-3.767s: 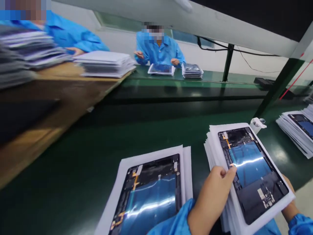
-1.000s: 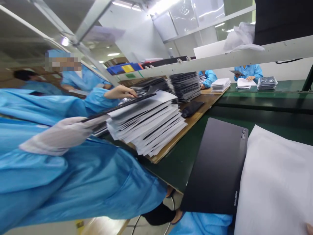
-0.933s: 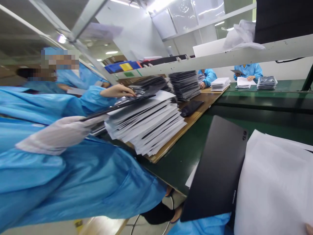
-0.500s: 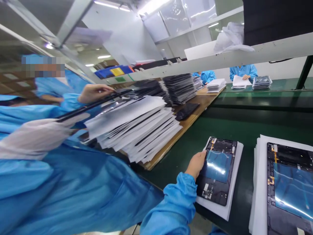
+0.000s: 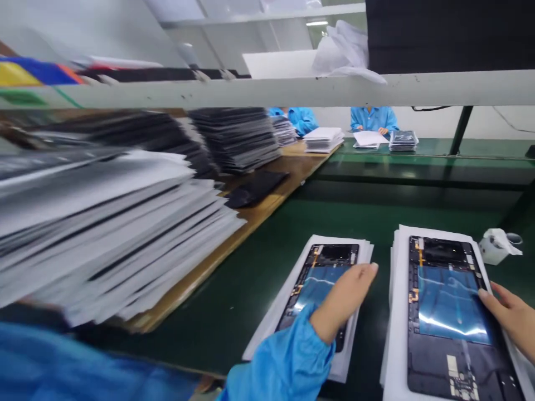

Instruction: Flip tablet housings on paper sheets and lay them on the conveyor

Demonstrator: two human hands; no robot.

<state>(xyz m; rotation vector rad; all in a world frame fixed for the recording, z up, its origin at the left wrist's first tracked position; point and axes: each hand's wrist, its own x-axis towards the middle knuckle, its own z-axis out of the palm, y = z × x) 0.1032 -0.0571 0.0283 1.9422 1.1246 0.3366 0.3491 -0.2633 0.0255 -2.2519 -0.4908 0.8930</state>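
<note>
Resting flat & open on left panel (image 5: 318, 289) on the belt (image 5: 259, 267), left hand (image 5: 340, 303) grips nothing, right hand (image 5: 512, 314) open at right panel (image 5: 453, 312) edge; panels look thin, stiff, fragile w/ bare flex, so better hold by frame edges

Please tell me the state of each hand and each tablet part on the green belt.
left hand: open, flat on the left tablet frame
right hand: open, fingers on the right tablet frame's edge
left tablet frame: face up, insides showing, on white sheets
right tablet frame: face up, atop a white stack
</note>
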